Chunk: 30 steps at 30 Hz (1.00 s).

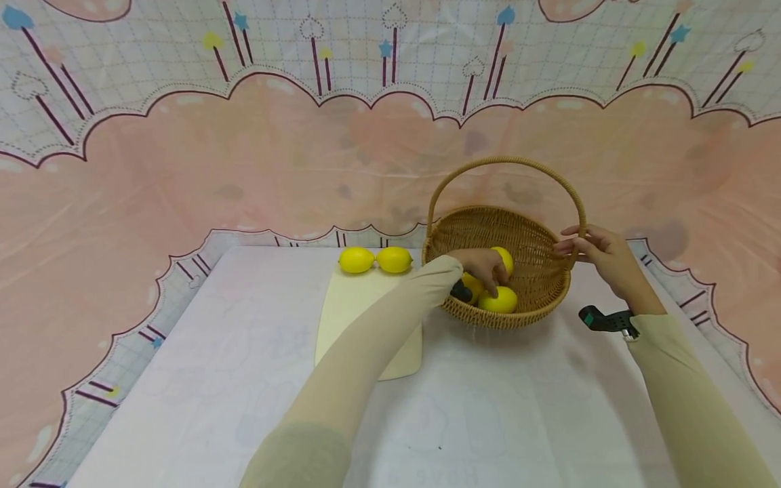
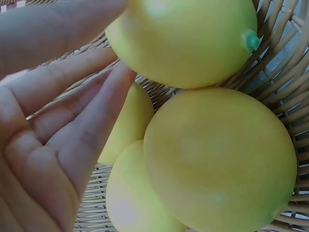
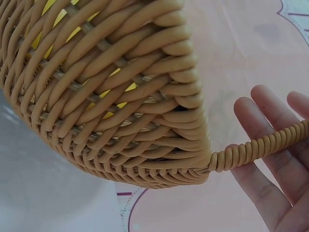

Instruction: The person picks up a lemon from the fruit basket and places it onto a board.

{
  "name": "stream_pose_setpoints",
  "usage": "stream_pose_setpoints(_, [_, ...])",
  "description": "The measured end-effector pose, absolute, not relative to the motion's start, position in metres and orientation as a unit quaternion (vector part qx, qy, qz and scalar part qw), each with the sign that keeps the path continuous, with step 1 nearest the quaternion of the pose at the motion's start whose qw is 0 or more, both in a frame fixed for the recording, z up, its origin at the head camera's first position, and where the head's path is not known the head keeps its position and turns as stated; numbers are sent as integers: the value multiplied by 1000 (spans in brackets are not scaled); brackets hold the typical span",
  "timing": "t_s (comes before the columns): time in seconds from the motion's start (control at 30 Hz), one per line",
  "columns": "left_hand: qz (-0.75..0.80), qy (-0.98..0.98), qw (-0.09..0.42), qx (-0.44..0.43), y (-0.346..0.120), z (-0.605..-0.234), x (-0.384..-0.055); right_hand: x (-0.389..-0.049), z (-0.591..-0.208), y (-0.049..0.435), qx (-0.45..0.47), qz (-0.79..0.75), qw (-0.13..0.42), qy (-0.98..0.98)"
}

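Note:
A wicker basket [image 1: 531,298] with a tall arched handle holds several yellow lemons. My left hand [image 1: 482,264] reaches down into it, and its thumb and fingertips pinch a lemon [image 2: 188,38] that sits above the others in the left wrist view. Against that fruit lies another lemon [image 2: 222,159], with more partly hidden behind. At the basket's right side, my right hand [image 1: 604,254] touches the base of the handle [image 3: 260,147]. Its fingers are extended behind the handle in the right wrist view.
Left of the basket is a cream cutting board [image 1: 348,318]. Two lemons, a left one [image 1: 356,260] and a right one [image 1: 394,259], lie side by side at its far edge. A patterned cloth [image 1: 293,163] hangs behind the white table [image 1: 488,407].

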State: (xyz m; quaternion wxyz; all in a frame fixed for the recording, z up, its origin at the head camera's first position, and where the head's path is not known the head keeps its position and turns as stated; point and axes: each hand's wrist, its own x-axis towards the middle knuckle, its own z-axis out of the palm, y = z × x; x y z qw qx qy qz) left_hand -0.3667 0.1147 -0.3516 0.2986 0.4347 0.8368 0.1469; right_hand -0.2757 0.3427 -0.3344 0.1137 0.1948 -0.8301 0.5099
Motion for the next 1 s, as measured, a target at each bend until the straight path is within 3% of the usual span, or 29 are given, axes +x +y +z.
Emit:
stream_pose_setpoints(0.4, [146, 813, 379, 416, 114, -352, -365, -276, -335, 343, 198, 512, 115, -828])
stream_pose_setpoints(1.0, [138, 813, 371, 426, 114, -352, -366, -276, -336, 343, 193, 507, 116, -832])
